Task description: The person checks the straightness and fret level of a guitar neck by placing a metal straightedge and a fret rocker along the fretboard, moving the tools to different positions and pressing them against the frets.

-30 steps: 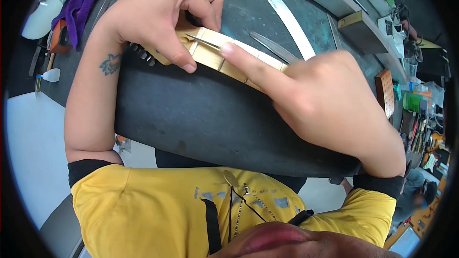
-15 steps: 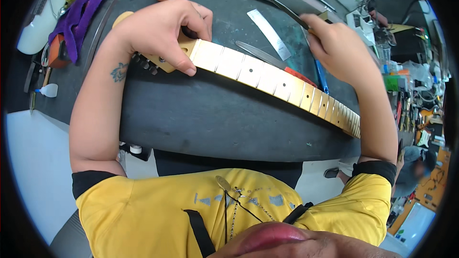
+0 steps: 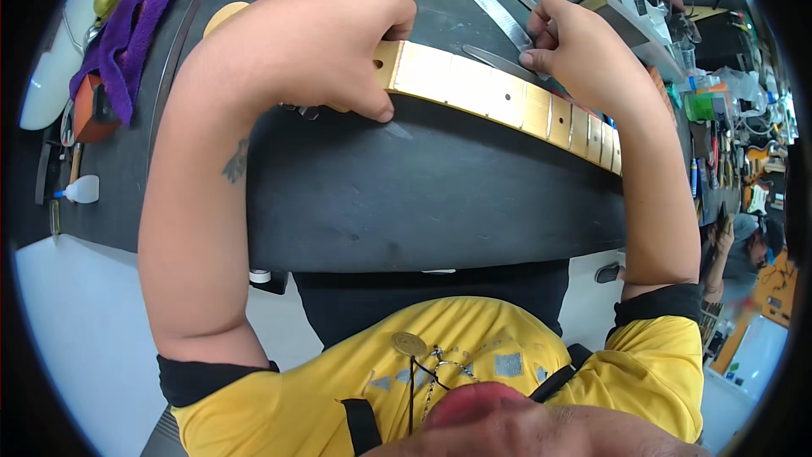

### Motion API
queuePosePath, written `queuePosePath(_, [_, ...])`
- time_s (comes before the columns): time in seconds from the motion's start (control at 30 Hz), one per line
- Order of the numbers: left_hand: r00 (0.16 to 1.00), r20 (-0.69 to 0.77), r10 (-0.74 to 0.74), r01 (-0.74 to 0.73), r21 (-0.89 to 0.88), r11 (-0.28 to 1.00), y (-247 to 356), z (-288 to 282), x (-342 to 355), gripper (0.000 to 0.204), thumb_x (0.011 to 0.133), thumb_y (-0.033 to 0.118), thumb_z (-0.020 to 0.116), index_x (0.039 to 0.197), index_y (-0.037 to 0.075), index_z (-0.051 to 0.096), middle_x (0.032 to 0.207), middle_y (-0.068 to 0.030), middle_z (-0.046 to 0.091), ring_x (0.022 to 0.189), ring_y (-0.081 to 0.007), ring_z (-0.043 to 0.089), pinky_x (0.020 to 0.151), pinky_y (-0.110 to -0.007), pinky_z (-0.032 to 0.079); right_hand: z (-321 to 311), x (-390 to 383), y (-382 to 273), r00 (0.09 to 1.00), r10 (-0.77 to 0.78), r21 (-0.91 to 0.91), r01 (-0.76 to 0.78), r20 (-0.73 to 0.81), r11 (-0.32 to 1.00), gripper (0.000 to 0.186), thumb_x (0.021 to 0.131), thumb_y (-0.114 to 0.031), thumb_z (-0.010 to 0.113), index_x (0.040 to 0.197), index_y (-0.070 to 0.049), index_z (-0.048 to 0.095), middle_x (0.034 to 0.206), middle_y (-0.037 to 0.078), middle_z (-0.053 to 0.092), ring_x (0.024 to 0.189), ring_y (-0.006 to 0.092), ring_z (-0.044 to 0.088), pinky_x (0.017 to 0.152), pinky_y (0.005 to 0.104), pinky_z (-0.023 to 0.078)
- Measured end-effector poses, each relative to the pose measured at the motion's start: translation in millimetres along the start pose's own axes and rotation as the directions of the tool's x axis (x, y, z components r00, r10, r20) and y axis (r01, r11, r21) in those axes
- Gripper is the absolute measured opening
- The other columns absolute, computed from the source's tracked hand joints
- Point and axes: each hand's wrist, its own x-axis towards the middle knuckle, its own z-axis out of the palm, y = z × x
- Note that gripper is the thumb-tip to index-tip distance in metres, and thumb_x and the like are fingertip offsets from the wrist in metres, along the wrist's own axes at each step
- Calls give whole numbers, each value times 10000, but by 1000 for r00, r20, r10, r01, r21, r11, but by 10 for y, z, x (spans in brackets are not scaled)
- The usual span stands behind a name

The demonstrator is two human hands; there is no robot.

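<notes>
The left hand [image 3: 359, 55] clasps the guitar neck [image 3: 499, 95] by its headstock end, thumb at the near edge. The neck runs right across the surface [image 3: 423, 195], nearer than the right hand [image 3: 577, 46], whose fingers curl at a metal ruler [image 3: 503, 20]; whether they pinch it, I cannot tell. A purple cloth [image 3: 127, 63] lies left.

Left hand [image 3: 355, 34], fingers wrapped over a pale wooden guitar neck with black dots [image 3: 461, 85], thumb at its near edge; right hand [image 3: 579, 46], fingers curled beside a flat silver metal ruler [image 3: 501, 19]; tapered grey metal blade [image 3: 493, 57] just left of the right thumb.
</notes>
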Motion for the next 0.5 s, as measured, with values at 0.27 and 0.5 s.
queuePosePath(0.27, [1000,12,1,-1,-5,1000,73,-70,-3,395,675,117,943,962,-55,735,941,-152,680,906,-357,679,814,-424,558,36,-128,70,972,-161,59,173,-174,983,231,1018,-102,756,1195,30,689,922,87,697,789,209,656,727,362,572])
queuePosePath(0.5, [965,-70,252,-256,-54,965,-82,-147,-7,384,814,231,897,971,-83,741,932,-124,623,835,-270,601,736,-393,477,250,-304,-40,829,-416,325,538,-374,778,187,1113,-37,632,1262,38,715,1082,16,716,1045,90,634,967,255,514])
